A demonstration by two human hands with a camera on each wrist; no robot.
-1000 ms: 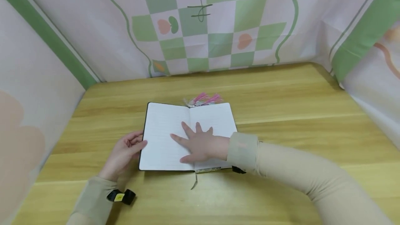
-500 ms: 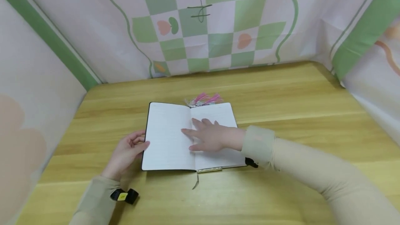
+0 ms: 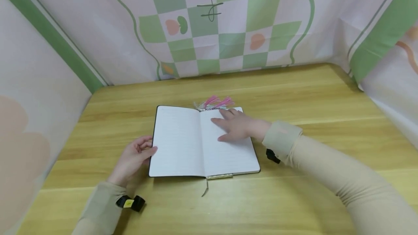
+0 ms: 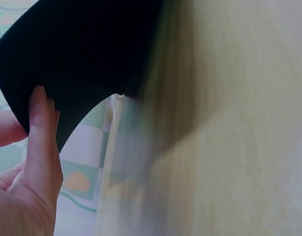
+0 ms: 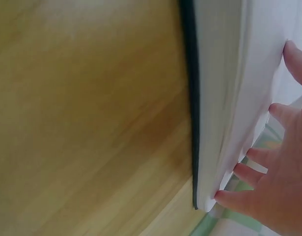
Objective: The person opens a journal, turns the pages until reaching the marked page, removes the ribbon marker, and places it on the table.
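An open notebook (image 3: 177,140) with ruled white pages lies on the wooden table. My left hand (image 3: 132,159) pinches its left edge, thumb on the page and fingers behind. From the left wrist, the black cover (image 4: 87,49) is seen raised off the tabletop, fingers against its underside. Over the upper part of the right page, my right hand (image 3: 240,125) is spread. In the right wrist view its fingertips (image 5: 224,195) touch the page above the thick page block (image 5: 217,98). Pink tassels (image 3: 217,101) stick out past the notebook's top edge.
A thin ribbon (image 3: 205,188) hangs from the bottom of the spine, beside a gold-coloured strip (image 3: 219,176). Wooden tabletop (image 3: 294,97) surrounds the notebook. A green-and-white checked cloth (image 3: 202,28) hangs along the back, with more cloth at both sides.
My right hand has slid from the middle of the spread to the right and up across the right page. The left hand keeps its grip on the left edge.
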